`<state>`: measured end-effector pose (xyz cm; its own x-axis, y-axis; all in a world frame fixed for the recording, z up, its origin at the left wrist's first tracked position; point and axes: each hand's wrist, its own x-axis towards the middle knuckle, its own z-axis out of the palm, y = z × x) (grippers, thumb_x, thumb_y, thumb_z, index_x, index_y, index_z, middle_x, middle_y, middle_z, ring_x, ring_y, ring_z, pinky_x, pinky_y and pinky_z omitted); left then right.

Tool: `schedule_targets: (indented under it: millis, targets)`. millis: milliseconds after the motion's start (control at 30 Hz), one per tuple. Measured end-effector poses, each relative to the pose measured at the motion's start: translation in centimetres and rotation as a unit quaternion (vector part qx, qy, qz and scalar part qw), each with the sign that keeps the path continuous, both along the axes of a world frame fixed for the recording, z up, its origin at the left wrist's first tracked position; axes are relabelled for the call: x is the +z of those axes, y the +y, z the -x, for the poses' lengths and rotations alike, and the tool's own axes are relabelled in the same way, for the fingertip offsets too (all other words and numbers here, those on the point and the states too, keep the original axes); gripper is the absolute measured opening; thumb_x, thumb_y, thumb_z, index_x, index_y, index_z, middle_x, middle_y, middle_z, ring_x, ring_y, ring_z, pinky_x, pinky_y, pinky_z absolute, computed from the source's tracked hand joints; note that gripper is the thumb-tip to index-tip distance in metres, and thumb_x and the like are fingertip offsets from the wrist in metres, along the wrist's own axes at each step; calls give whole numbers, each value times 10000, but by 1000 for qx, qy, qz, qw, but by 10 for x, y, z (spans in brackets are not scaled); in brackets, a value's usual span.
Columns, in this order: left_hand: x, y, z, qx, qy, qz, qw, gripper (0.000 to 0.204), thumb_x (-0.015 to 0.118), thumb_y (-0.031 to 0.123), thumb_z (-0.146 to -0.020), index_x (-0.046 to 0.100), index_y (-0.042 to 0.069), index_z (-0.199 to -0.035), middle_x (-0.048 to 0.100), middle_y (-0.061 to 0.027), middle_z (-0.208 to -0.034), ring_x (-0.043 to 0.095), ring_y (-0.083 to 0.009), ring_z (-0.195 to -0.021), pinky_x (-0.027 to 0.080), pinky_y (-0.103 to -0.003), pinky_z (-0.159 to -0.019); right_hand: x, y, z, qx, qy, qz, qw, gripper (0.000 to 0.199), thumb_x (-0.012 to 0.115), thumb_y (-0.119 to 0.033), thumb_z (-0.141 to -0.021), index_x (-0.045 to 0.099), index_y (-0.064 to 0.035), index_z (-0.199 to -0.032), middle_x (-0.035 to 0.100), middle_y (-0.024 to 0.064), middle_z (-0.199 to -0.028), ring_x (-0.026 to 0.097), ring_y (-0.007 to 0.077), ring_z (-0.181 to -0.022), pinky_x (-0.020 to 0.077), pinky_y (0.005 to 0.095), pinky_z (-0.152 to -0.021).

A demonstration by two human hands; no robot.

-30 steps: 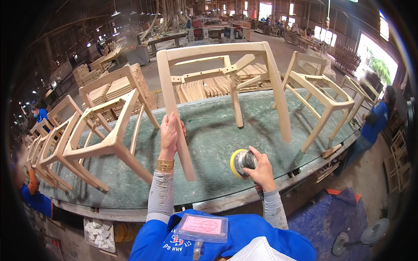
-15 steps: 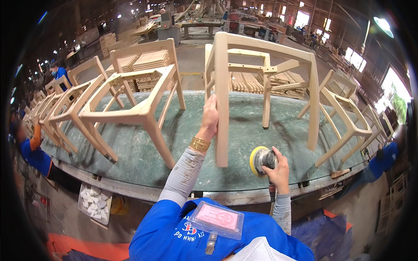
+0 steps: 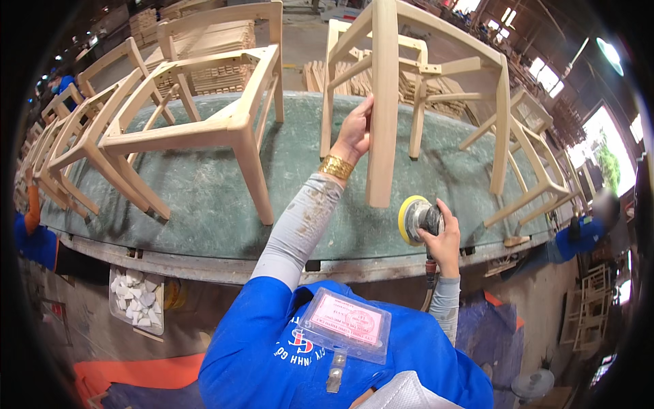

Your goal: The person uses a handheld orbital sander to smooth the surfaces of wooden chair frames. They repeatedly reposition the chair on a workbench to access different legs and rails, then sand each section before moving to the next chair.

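Note:
A pale wooden chair frame (image 3: 383, 116) without a seat stands in front of me on a green work table (image 3: 327, 235), its near leg reaching toward me. My left hand (image 3: 354, 131) grips that leg from its left side, the fingertips partly hidden behind the wood. In my right hand (image 3: 446, 240) is a round orbital sander (image 3: 417, 219) with a yellow-rimmed pad, held on edge just right of the leg's lower end and apart from it. The pad faces left toward the leg. A hose (image 3: 430, 276) runs down from the sander.
More wooden chair frames line the table to the left (image 3: 177, 140) and right (image 3: 531, 170). Below the front edge sits a bin (image 3: 138, 296) of white pieces. Co-workers stand at far left (image 3: 35, 238) and right (image 3: 579, 238). Stacked wooden parts (image 3: 211, 54) lie beyond the table.
The whole view has tipped downward. The chair's near leg has shifted right and tilted slightly, with my left hand still on it. The sander stays in my right hand near the leg's end.

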<state>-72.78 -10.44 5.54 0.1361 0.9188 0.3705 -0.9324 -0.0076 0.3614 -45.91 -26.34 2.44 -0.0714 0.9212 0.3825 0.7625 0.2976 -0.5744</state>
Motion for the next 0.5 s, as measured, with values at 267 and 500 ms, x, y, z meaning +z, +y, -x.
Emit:
schedule_targets:
  millis: [267, 500]
  targets:
    - [6, 8, 26, -73, 120, -52, 989, 312, 486, 326, -973, 594, 102, -1161, 646, -17, -988, 611, -107, -859, 525, -283, -744, -10, -30, 10, -49, 0, 23, 999, 802, 781, -54, -594, 495, -198, -1329, 540, 129, -1050, 569, 279, -966, 464, 363, -867]
    - [8, 12, 28, -64, 143, -16, 988, 302, 507, 322, -966, 588, 96, -1150, 631, -9, -982, 596, -86, -832, 517, -256, -726, -18, -42, 16, -43, -17, 14, 999, 798, 787, -54, -582, 504, -163, -1320, 546, 130, -1032, 563, 289, -979, 452, 367, -880]
